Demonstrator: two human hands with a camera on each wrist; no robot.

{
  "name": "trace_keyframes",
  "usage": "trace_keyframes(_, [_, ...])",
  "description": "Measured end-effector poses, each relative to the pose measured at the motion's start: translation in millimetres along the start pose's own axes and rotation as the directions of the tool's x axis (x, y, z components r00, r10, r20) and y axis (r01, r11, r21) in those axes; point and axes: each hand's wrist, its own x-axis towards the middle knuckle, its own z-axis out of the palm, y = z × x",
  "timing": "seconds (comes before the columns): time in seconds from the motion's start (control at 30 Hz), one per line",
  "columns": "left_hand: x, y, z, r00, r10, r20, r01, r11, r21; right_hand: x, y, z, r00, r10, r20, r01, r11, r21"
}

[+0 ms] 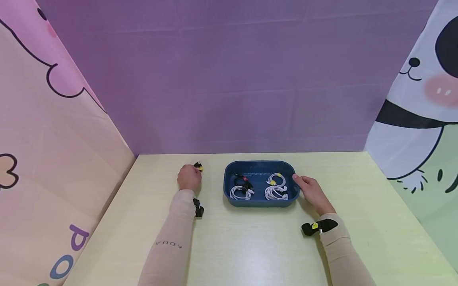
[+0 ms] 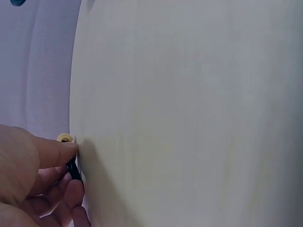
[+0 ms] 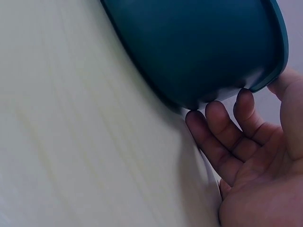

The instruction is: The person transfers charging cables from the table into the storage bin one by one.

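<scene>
Near the table's back edge, my left hand (image 1: 189, 177) pinches what looks like a small black-and-yellow cable (image 1: 198, 166), mostly hidden by the fingers. In the left wrist view, its black part (image 2: 73, 169) shows between thumb and fingers, with a yellow loop above. My right hand (image 1: 315, 193) grips the right end of a dark blue plastic bin (image 1: 259, 203), thumb at the rim. In the right wrist view, several fingertips (image 3: 218, 112) press against its outer wall. Inside lie a black cable with a red band (image 1: 245, 182) and coiled white cables (image 1: 276, 193), one with yellow bands.
The bin stands on a pale wooden table (image 1: 243, 246). A purple cloth (image 1: 229, 79) hangs behind the table's back edge. Printed cloths with cartoon figures (image 1: 411, 99) flank both sides. A small black camera is strapped to each wrist.
</scene>
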Motion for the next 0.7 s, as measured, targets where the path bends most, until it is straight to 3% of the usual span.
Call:
trace_keyframes(0.47, [-2.8, -0.5, -3.5, 1.0, -0.008, 0.002, 0.008, 0.999, -0.051, -0.2, -0.9, -0.4, 1.0, -0.008, 0.006, 0.008, 1.0, 0.015])
trace_keyframes(0.7, [-1.1, -3.8, -1.8, 0.998, -0.056, 0.005, 0.056, 0.994, -0.092, 1.5, 1.4, 0.3, 1.0, -0.017, -0.005, 0.017, 1.0, 0.017])
